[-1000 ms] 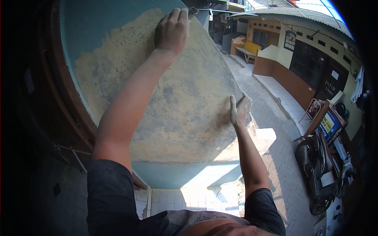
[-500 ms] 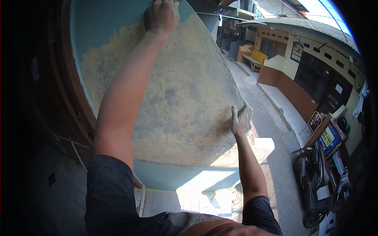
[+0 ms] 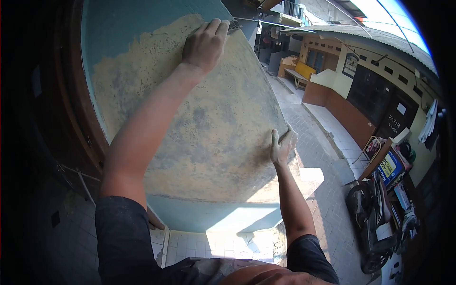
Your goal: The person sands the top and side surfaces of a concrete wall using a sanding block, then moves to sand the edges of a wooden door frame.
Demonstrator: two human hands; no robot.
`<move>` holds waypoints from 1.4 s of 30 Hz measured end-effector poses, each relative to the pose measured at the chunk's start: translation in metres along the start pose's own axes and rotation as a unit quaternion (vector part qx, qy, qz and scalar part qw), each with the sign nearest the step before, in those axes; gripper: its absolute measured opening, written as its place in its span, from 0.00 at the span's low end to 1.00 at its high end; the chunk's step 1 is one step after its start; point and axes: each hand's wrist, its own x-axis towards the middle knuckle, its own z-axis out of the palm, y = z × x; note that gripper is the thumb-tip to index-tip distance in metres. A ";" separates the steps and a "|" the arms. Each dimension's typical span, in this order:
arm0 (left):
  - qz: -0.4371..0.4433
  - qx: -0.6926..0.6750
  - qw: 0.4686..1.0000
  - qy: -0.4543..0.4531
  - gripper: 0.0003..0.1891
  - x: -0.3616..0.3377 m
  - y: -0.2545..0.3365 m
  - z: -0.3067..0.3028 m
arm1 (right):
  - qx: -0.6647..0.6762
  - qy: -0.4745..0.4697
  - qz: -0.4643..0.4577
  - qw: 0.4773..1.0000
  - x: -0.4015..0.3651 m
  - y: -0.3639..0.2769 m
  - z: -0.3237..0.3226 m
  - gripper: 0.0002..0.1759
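Note:
A wall with worn teal paint at the top and bare, mottled beige plaster below fills the middle of the view. High on it, near the slanting right edge, my left hand presses with its fingers curled. Beyond those fingertips pokes a small dark object, mostly hidden by the hand, so its kind cannot be made out. Lower down, my right hand, pale with dust, rests against the wall's right edge. Its thumb stands apart from the stretched fingers, with no object visible in it.
A brown door frame borders the wall on the left. White floor tiles lie below, beside a pale ledge. Across the paved alley stand a parked motorbike and a yellow bench.
My left hand has slid down the wall from the teal paint onto the plaster, staying near the right edge. My right hand keeps its place at the edge while the view shifts slightly.

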 end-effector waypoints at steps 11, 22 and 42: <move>-0.043 0.015 0.998 0.046 0.14 0.013 -0.035 0.000 | -0.029 0.022 -0.018 0.999 -0.008 0.002 0.003 0.41; -0.020 -0.016 0.999 0.020 0.18 0.023 -0.041 -0.014 | -0.032 0.033 -0.053 0.998 -0.003 0.006 0.003 0.42; -0.039 -0.002 0.999 0.021 0.18 0.042 -0.045 -0.011 | -0.013 0.039 -0.008 0.999 -0.002 0.012 0.009 0.35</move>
